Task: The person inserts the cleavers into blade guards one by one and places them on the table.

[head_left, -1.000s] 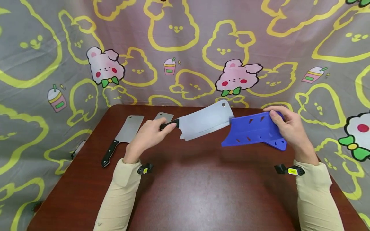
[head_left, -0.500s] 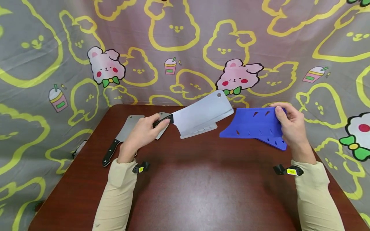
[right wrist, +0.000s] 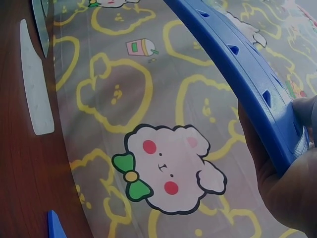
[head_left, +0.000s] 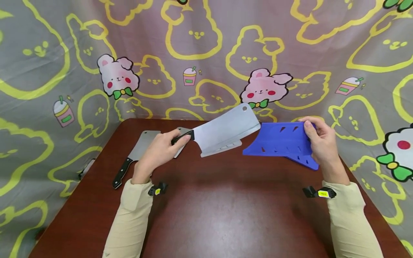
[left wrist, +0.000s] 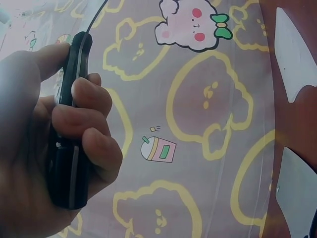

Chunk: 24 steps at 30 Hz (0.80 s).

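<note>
Wrist labels: a yellow label (head_left: 157, 191) on the black device behind the left hand (head_left: 159, 150) and a yellow tag (head_left: 324, 194) on the one behind the right hand (head_left: 324, 147); the marks are too small to read.
Blue sheath: a slotted blue sheath (head_left: 284, 135) extends from the right hand toward the left, raised above the table (head_left: 232, 215); the cleaver's blade is outside it.
Right hand: clamped on the end of the sheath farthest from the left hand, thumb on the near face.
Left hand: wrapped around the black handle (left wrist: 69, 173) of the held cleaver (head_left: 226, 125), whose blade points toward the right hand.
Meeting point: the blade's far corner and the sheath's edge line up between the hands; whether they touch, I cannot tell.
White slotted piece (right wrist: 38, 84): on the table between the hands, partly hidden by the held blade.
Second blue piece (head_left: 309, 165): on the table below the right hand, partly covered by the sheath.
Flat cleaver (head_left: 143, 143): on the table to the left hand's left, black grip toward the person.
Other blade (head_left: 186, 129): just beyond the left hand, which hides part of it.
Backdrop: a rabbit-print curtain (head_left: 213, 64) beyond both hands.
</note>
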Tool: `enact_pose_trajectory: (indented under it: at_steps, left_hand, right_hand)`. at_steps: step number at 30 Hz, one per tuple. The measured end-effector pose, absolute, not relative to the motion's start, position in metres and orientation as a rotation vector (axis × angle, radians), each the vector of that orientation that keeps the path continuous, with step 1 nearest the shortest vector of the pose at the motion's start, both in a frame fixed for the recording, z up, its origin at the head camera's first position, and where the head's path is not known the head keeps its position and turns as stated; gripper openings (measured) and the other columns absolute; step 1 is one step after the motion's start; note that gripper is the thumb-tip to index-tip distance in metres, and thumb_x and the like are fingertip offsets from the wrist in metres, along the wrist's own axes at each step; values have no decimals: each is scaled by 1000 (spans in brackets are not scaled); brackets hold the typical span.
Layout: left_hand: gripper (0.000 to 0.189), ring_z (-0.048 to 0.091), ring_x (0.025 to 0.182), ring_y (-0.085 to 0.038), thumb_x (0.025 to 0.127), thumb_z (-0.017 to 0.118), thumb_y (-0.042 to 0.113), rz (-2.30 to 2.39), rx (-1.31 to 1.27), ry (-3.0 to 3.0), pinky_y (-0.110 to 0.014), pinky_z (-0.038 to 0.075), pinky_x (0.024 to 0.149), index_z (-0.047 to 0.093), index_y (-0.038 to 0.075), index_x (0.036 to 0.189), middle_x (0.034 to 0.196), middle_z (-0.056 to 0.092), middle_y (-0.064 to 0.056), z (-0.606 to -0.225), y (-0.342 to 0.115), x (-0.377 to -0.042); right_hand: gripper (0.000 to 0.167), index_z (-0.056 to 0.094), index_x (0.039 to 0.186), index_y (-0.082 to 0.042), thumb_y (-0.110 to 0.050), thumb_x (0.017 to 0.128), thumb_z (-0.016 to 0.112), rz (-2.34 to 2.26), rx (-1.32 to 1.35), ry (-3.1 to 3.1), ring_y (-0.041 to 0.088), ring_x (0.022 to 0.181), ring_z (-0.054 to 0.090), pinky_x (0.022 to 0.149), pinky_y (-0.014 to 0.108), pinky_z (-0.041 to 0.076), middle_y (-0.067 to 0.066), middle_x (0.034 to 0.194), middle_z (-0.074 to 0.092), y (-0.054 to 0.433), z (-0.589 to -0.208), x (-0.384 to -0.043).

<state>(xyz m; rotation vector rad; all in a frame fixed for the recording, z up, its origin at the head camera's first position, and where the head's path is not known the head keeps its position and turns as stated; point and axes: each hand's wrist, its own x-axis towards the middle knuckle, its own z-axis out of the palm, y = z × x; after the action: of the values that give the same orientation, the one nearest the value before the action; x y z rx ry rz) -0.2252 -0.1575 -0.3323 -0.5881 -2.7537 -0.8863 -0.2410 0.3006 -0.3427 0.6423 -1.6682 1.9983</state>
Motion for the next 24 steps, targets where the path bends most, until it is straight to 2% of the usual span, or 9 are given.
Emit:
enact_pose_trajectory:
  at_steps: [5,10,16,20,24]
  left_hand:
    - [33,40,49,-14,98,53,49,-881,-616,-2743,-30,34,53,59,18,92,56,40,1,-329,-156,-221]
    - [30,39,48,-14,97,57,47,-905,-624,-2734,-28,33,52,59,19,86,55,37,3,-329,-155,-217]
    - [34,38,48,-11,94,61,49,-956,-665,-2721,-27,32,52,58,20,76,54,39,6,-327,-156,-213]
    - [30,40,49,-8,93,63,47,-988,-712,-2716,-26,34,54,62,22,76,55,44,8,-326,-158,-210]
    - [28,39,48,-7,93,64,47,-1037,-748,-2738,-25,33,53,62,24,77,53,41,9,-325,-159,-207]
  right_hand:
    - [20,66,109,8,-2,99,51,1986,650,-1685,7,75,67,60,16,53,3,102,70,303,-344,-240]
    - [21,64,110,9,-4,99,52,2009,640,-1699,6,72,66,58,17,52,1,98,71,302,-345,-240]
    - [19,67,108,5,-2,98,52,1969,620,-1717,5,74,66,60,16,53,1,103,68,305,-343,-236]
    - [20,68,109,5,0,98,52,1945,619,-1748,5,75,67,62,16,54,1,104,66,306,-343,-234]
    - [19,67,109,7,1,98,52,1966,637,-1728,5,72,67,61,16,54,1,102,67,306,-344,-234]
